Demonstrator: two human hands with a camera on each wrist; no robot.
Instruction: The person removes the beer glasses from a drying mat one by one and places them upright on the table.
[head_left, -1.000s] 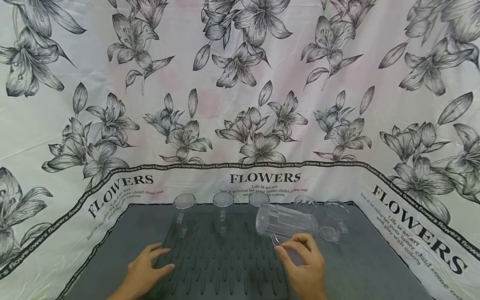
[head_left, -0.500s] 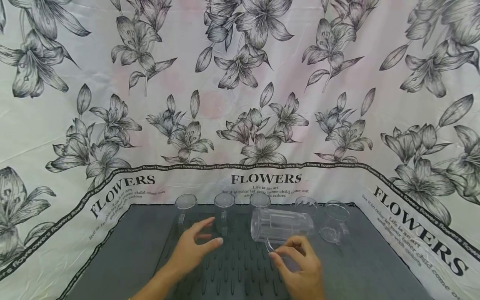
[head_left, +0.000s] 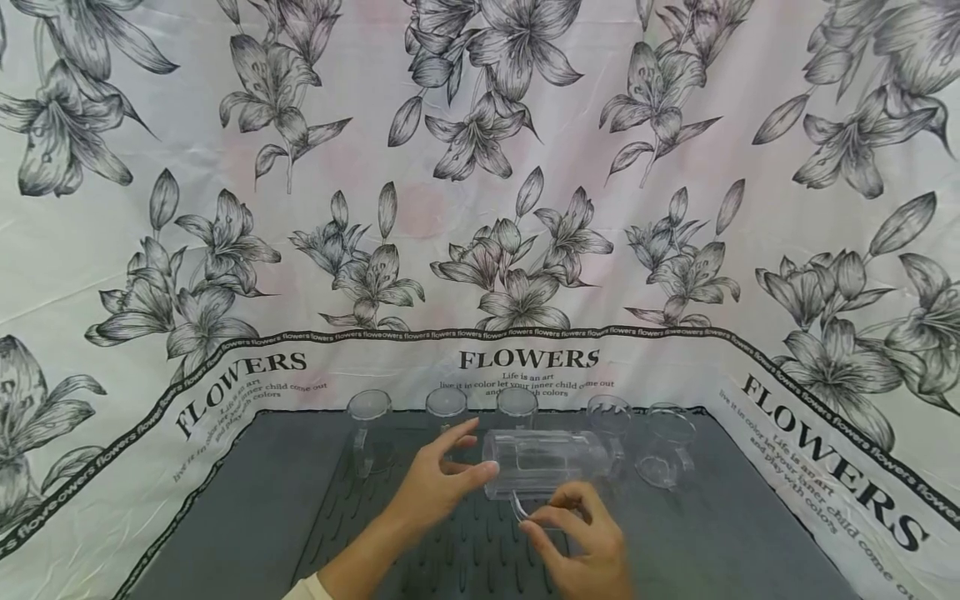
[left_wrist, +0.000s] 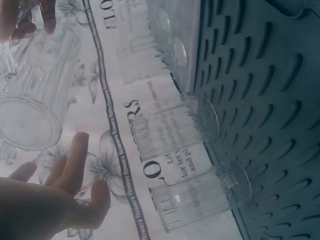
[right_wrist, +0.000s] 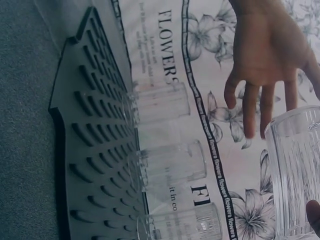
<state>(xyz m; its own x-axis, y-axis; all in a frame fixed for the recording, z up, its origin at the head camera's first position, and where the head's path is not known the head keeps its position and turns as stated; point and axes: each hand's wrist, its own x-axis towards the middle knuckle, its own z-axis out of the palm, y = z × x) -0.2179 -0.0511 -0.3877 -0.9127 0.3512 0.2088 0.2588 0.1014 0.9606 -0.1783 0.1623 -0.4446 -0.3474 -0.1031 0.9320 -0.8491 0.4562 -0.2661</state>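
A clear glass mug [head_left: 543, 454] is held up on its side above the table, its handle pointing down toward me. My right hand [head_left: 581, 537] pinches that handle between thumb and fingers. At the mug's left end is my left hand [head_left: 427, 483], fingers spread and relaxed, holding nothing. In the left wrist view a gap shows between the left hand [left_wrist: 60, 195] and the round end of the mug [left_wrist: 32, 122]. The right wrist view shows the left hand's palm [right_wrist: 265, 55] facing the mug [right_wrist: 295, 175].
Several more clear mugs stand along the back, among them a far-left mug [head_left: 371, 408] and a far-right mug [head_left: 667, 450]. A dark ridged mat [head_left: 345, 533] lies on the grey table [head_left: 247, 500]. Behind hangs a flower-printed cloth [head_left: 487, 250].
My left hand has moved right and up from the table's left side to the mug's end. The right hand has brought the mug slightly left and down, turning it more level.
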